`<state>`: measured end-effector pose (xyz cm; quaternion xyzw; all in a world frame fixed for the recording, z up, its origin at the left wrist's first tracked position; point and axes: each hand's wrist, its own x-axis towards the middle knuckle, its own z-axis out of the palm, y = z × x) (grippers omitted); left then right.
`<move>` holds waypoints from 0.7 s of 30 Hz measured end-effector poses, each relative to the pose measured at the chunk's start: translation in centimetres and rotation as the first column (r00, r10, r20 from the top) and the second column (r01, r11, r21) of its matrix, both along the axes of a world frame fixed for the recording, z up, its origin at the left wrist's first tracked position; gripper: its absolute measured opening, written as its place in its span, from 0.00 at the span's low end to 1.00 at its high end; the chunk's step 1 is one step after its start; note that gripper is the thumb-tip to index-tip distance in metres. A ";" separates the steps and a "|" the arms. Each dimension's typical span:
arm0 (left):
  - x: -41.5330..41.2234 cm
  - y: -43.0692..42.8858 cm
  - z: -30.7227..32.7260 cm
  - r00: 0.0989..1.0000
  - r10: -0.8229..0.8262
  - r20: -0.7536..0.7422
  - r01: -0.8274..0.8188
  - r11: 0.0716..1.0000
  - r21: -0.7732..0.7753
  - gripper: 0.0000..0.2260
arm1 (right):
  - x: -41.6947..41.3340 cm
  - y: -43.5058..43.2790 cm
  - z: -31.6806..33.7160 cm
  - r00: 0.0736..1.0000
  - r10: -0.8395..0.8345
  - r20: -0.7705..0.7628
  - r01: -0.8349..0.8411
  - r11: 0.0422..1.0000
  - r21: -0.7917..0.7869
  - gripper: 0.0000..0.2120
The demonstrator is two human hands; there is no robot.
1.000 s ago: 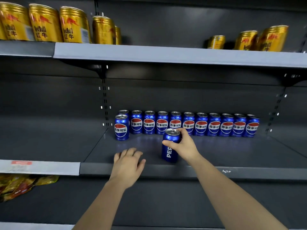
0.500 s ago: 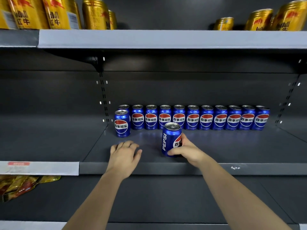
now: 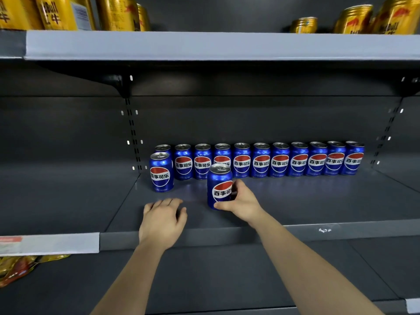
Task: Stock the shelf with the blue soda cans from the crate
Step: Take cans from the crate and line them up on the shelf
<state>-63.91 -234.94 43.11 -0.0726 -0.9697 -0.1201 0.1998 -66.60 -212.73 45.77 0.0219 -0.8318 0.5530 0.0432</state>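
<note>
On the dark grey metal shelf (image 3: 318,201), a little nearer than the middle of its depth, stands the blue aluminium soda can with the red, white and blue round logo (image 3: 219,187). It is upright, its silver top up and its logo turned toward me. My right hand (image 3: 242,202) grips it from the right: the thumb lies across the can's low near side and the fingers curl round behind its right flank, clamped on the metal.

Just behind it, a long row of matching blue cans (image 3: 261,161) lines the far wall, side by side, logos forward. One more blue can (image 3: 161,172) stands alone at the row's left end, a step nearer than the others and well apart from the can I hold.

My left hand (image 3: 162,220) lies palm down over the shelf's near part, left of the held can, fingers straight and close together, holding nothing. I cannot tell whether it presses on the surface.

Above, a pale grey shelf edge (image 3: 204,45) carries tall gold cans with red print (image 3: 116,13). At the near left, a white label strip (image 3: 50,243) sits above shiny yellow packets (image 3: 18,267).
</note>
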 end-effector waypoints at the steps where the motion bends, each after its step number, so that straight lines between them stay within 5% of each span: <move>1: 0.0 0.0 0.0 1.000 0.011 -0.026 -0.011 1.000 -0.004 0.23 | -0.4 -0.6 0.1 1.000 -0.014 -0.004 0.014 1.000 0.020 0.30; 4: -0.1 0.0 -0.6 0.996 0.037 -0.087 -0.037 0.999 -0.001 0.28 | -1.6 -2.2 0.2 1.000 -0.031 -0.003 0.031 0.997 0.071 0.32; 21: -0.5 0.1 -1.1 0.984 0.089 -0.154 -0.086 0.996 0.025 0.16 | -6.3 -9.9 -1.0 0.972 -0.174 -0.159 0.231 0.846 0.481 0.31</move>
